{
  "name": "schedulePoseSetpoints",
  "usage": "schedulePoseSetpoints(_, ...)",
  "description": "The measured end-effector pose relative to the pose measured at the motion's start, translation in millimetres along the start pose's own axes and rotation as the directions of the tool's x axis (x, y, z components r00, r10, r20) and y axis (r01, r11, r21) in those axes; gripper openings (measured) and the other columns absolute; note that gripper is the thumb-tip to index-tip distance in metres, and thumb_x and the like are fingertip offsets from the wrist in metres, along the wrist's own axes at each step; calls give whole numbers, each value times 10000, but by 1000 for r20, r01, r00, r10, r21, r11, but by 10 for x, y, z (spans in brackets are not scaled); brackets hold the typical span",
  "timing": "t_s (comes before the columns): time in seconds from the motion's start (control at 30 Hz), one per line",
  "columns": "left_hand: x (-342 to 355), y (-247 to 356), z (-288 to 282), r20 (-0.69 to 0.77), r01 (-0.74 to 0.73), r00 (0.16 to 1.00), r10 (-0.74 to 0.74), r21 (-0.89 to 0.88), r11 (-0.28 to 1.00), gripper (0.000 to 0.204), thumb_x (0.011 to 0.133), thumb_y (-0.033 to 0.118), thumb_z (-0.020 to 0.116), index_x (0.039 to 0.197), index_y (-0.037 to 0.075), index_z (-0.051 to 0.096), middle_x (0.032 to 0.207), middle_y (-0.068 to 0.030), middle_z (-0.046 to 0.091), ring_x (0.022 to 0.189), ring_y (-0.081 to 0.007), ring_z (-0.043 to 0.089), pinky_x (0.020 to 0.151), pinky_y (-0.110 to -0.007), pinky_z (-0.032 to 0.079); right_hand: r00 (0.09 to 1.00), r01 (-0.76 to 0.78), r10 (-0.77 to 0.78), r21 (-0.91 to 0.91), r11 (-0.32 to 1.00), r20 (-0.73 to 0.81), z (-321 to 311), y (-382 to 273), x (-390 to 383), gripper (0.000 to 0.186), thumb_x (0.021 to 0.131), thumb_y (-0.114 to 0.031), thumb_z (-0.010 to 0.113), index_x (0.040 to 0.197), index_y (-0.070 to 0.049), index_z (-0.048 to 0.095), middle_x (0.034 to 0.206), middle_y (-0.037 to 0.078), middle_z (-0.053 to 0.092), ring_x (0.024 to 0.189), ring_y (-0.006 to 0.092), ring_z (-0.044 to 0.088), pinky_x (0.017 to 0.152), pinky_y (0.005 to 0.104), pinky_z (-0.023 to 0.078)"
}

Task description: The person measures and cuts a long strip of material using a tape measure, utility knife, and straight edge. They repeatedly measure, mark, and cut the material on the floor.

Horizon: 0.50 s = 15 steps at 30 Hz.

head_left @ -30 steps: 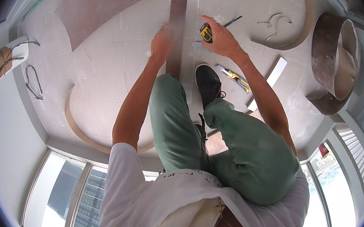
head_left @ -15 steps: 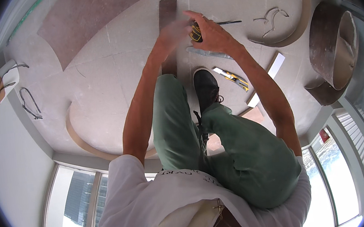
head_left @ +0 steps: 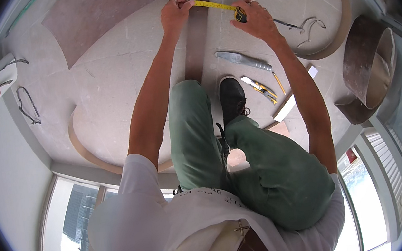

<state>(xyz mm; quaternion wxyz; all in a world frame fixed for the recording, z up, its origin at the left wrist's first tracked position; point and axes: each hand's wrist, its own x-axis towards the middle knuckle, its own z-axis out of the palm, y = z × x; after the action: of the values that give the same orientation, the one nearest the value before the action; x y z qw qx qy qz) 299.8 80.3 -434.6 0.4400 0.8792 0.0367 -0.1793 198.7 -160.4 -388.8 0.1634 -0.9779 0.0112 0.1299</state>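
Note:
A yellow tape measure blade (head_left: pixel 215 5) is stretched out between my two hands, crossing the far end of a narrow brown board strip (head_left: pixel 197 45). My left hand (head_left: pixel 175 15) pinches the blade's free end at the strip's left edge. To the right, my right hand (head_left: pixel 257 20) is wrapped round the black and yellow tape measure case (head_left: pixel 240 14), held beyond the strip's right edge. The strip's near end meets my left knee. Nearer to me on the right lie a grey, long-bodied object (head_left: pixel 243 60), a yellow utility knife (head_left: pixel 262 89) and a thin orange pencil-like stick (head_left: pixel 279 83).
A large brown sheet (head_left: pixel 101 18) covers the far left floor. Rolled brown sheeting (head_left: pixel 358 60) stands at right, near curved strips (head_left: pixel 343 32) and bent wire (head_left: pixel 313 25). A white strip (head_left: pixel 287 106) lies by my right forearm; my shoe (head_left: pixel 231 98) is beside the board strip.
My hands have moved apart, the left leftward and the right rightward, both farther from me. The tape blade now shows drawn out between them. The grey object and orange stick are uncovered.

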Motion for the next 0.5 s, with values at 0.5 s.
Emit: schedulePoseSetpoints(0.5,-98,36,91,-95,-52,994,53,9,999,219,848,278,731,930,76,745,798,-68,730,724,-224,698,707,-355,526,982,55,-60,-36,998,-180,120,72,-14,512,755,-307,758,1222,-172,596,1091,106,623,1063,320,593,899,487,497)
